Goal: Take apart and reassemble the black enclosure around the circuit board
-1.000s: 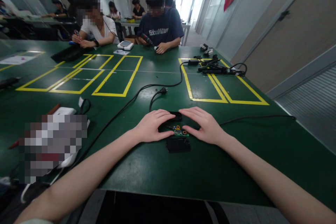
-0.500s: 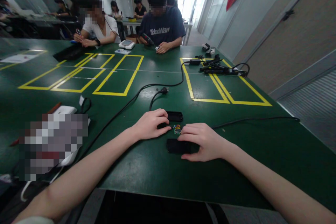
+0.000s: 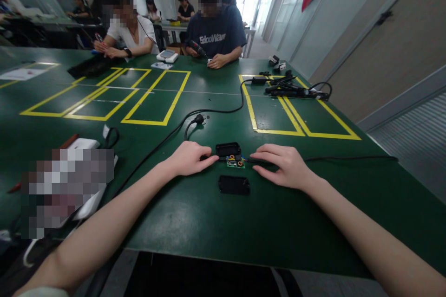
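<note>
A small green circuit board (image 3: 236, 163) with copper coils lies in front of me, black cables running from its left and right ends. My left hand (image 3: 190, 158) is closed on the cable at the left end, pinching it between thumb and fingers. Around the right-hand black cable (image 3: 260, 163), close to the board, curl the thumb and fingers of my right hand (image 3: 287, 163). One black casing half (image 3: 228, 149) sits just behind the board. The other casing half (image 3: 234, 185), hollow side up, rests on the table nearer to me.
A black plug (image 3: 199, 119) lies beyond my left hand. Long black cord (image 3: 219, 111) crosses the green table (image 3: 181, 213). Bundled cables (image 3: 291, 87) lie at the far right within yellow tape. A blurred white item (image 3: 87, 145) is at left. Two people sit opposite.
My right hand has left the near casing half and moved to the right-hand cable. My left hand has shifted left, off the far casing half. The plug has moved left with it.
</note>
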The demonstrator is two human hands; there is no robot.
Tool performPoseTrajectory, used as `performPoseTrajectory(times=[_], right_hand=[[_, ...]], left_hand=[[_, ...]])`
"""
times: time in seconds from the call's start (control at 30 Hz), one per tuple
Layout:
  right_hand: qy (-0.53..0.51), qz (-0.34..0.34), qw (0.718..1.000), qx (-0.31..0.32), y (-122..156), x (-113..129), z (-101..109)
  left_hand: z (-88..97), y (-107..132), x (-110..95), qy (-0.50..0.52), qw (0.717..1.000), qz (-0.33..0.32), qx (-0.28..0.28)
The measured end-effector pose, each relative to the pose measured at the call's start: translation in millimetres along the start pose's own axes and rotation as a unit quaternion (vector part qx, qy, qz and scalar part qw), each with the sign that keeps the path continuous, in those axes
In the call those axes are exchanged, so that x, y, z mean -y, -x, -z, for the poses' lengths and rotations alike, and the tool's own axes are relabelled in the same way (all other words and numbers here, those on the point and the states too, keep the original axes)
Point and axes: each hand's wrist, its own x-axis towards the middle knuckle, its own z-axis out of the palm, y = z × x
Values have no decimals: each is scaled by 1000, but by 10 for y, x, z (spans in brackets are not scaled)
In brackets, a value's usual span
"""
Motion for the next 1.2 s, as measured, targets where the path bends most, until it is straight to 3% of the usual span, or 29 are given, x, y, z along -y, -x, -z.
performPoseTrajectory(times=[0.23,0.47,0.6,0.77,0.9,1.07,1.2], right_hand=[[-56,-87,991,91,77,-275,42],[-108,-191,966,138,87,-251,12],[-131,-218,952,168,55,-244,47],[-181,-245,937,169,35,-200,91],[-249,-247,921,167,38,-153,151],[-318,-239,893,209,32,-78,185],[-332,-241,883,225,27,-52,157]], left_hand=[[74,-14,64,36,999,34,14],[117,-13,122,60,995,76,25],[142,-6,130,83,992,92,37],[169,16,80,215,970,106,42],[227,36,54,317,937,106,97],[299,69,79,352,910,77,204],[297,78,88,349,910,71,214]])
